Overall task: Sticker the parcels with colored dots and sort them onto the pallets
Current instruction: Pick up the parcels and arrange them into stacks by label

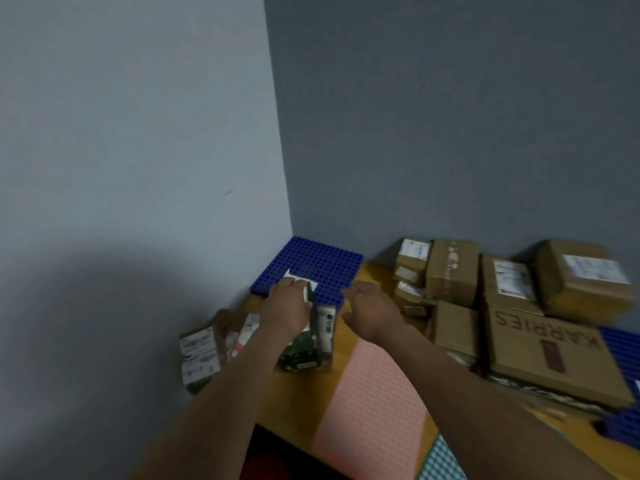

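fingers of the left hand curl on 1 white parcel over 1 blue pallet at 12 o'clock. right hand is loose and holds nothing. about 9 brown boxes at 2 o'clock, blurred. 1 green pallet at 6 o'clock is cut off.

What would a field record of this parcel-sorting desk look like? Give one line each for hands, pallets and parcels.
blue pallet: in the wall corner, at the table's far end
left hand: grips a white flat item over the blue pallet's near edge
right hand: fingers relaxed, holds nothing
pink pallet: flat on the table, under the right forearm
cardboard boxes: piled at the right
small parcels: against the left wall
dark green parcel: under the left wrist
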